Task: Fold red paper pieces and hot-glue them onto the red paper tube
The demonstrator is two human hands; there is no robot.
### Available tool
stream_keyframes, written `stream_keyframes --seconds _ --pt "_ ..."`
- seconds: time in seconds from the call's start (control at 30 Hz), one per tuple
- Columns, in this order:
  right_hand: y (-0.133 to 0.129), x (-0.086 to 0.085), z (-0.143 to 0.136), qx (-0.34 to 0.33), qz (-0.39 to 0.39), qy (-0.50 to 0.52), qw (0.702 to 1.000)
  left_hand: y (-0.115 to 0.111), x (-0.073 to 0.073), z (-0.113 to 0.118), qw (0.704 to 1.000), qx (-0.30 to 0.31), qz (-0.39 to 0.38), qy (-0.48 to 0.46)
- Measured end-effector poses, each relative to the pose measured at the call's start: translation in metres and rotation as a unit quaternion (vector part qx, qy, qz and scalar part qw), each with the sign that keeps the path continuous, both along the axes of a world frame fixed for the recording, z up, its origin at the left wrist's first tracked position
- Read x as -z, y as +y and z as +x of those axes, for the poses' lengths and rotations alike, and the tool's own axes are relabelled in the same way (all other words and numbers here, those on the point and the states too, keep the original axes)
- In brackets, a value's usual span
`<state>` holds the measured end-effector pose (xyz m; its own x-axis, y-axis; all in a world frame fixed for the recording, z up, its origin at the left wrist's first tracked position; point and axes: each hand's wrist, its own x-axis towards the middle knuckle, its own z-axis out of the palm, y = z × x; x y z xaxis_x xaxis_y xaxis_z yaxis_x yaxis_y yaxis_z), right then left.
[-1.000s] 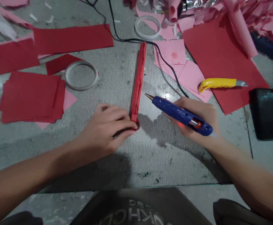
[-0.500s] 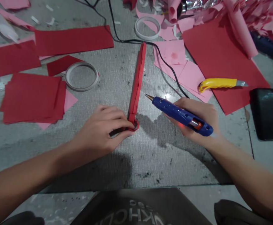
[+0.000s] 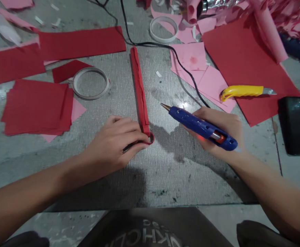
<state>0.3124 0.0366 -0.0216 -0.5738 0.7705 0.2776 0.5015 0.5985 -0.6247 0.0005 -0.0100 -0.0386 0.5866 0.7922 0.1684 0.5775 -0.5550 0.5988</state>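
Observation:
A long, narrow red strip lies on the grey table, its near end curling into a small loop. My left hand pinches that near end between thumb and fingers, so part of it is hidden. To the right, my right hand is wrapped round a blue glue gun. The gun's metal tip points up and left, beside the strip and apart from it. A black cord runs from behind my right hand toward the top of the view.
Red squares and a tape roll lie left. Another roll sits at the back. On the right are a yellow cutter on a red sheet, pink pieces and a black object.
The far end of the red strip has swung left, while its near end stays in my left hand. A small white scrap now shows to its right. My right hand holds nearly the same pose.

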Motion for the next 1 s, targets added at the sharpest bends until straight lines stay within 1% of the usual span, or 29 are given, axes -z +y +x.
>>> stream_keyframes --seconds 0.5,0.7,0.83,0.9,1.0 --pt "-0.0005 0.0001 -0.0006 -0.004 -0.002 0.017 1.000 -0.0002 -0.0012 0.0007 1.000 0.002 0.002 0.012" --pt "-0.0007 0.0000 0.0009 0.008 -0.015 -0.006 1.000 0.0003 -0.0027 0.0006 1.000 -0.004 0.002 0.021" --pt "-0.0010 -0.0010 -0.0003 0.004 -0.015 0.002 1.000 0.0004 -0.0030 0.0006 1.000 -0.008 0.010 0.026" --pt "-0.0024 -0.0028 -0.0029 0.013 -0.015 0.002 1.000 0.0005 -0.0032 0.0006 1.000 -0.008 0.006 0.022" --pt "-0.0058 -0.0063 -0.0080 0.055 -0.009 -0.031 0.998 0.0007 -0.0035 0.0003 1.000 -0.005 0.005 0.017"
